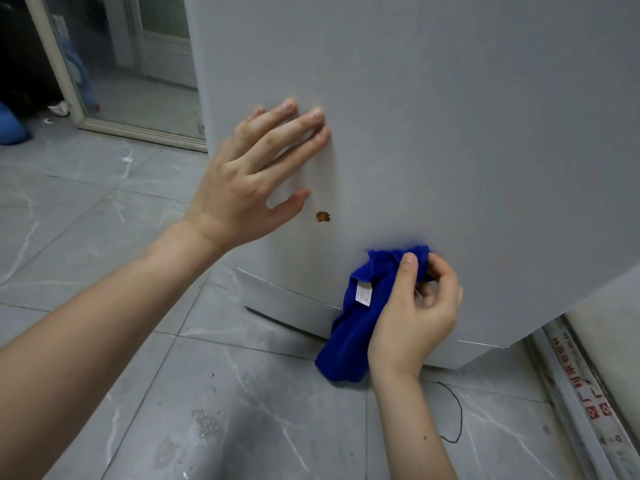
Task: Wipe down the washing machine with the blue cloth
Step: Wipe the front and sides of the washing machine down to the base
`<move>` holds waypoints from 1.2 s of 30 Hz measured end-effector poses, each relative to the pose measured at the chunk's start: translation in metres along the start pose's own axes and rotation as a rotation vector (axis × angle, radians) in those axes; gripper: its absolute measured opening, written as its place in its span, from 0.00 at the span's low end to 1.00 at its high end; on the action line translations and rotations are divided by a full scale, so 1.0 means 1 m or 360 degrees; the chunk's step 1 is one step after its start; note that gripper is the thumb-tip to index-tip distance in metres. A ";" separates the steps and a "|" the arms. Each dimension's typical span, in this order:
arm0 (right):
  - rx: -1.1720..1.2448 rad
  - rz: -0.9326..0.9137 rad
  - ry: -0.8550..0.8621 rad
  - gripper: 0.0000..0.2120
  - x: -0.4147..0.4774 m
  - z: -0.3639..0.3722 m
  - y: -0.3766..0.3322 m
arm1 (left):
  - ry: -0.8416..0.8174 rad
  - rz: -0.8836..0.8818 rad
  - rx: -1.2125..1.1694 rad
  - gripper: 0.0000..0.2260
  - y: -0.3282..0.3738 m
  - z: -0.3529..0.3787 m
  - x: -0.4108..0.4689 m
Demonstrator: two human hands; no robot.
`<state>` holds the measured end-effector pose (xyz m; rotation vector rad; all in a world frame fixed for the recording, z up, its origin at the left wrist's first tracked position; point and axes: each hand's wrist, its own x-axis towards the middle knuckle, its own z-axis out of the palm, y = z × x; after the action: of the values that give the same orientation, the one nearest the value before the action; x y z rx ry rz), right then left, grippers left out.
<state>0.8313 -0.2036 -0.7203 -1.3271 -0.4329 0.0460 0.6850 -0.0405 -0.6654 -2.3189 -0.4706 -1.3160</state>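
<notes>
The washing machine [450, 133] fills the upper right as a tall pale grey panel with a curved base near the floor. My left hand [256, 174] lies flat against its front, fingers spread, holding nothing. A small brown rust spot [322, 216] sits just below that hand's thumb. My right hand [415, 306] is low on the panel, pinching the bunched blue cloth [353, 327] between thumb and fingers. The cloth's top edge touches the panel; the remainder hangs down toward the floor, with a white tag [363, 292] showing.
Grey marble-patterned floor tiles [138, 306] spread to the left and below. A door frame with a glass panel [114, 64] stands at the upper left. A sliding-door track [581, 393] runs along the right. A thin black thread [457, 417] lies on the floor.
</notes>
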 end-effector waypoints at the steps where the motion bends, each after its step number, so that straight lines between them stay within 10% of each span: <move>1: -0.0023 -0.0064 0.0020 0.08 0.002 0.002 -0.003 | 0.0002 -0.0004 0.0005 0.23 0.000 0.000 0.000; 7: -0.0082 -0.0367 0.0056 0.12 0.015 0.010 -0.004 | 0.0023 0.0066 0.0118 0.23 -0.006 -0.003 -0.001; 36: -0.0217 -0.0005 -0.0178 0.08 -0.034 0.036 0.028 | 0.0054 -0.0072 0.0113 0.24 -0.020 -0.003 -0.018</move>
<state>0.7940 -0.1721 -0.7502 -1.4627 -0.5409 0.0895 0.6639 -0.0260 -0.6758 -2.2368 -0.5532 -1.3355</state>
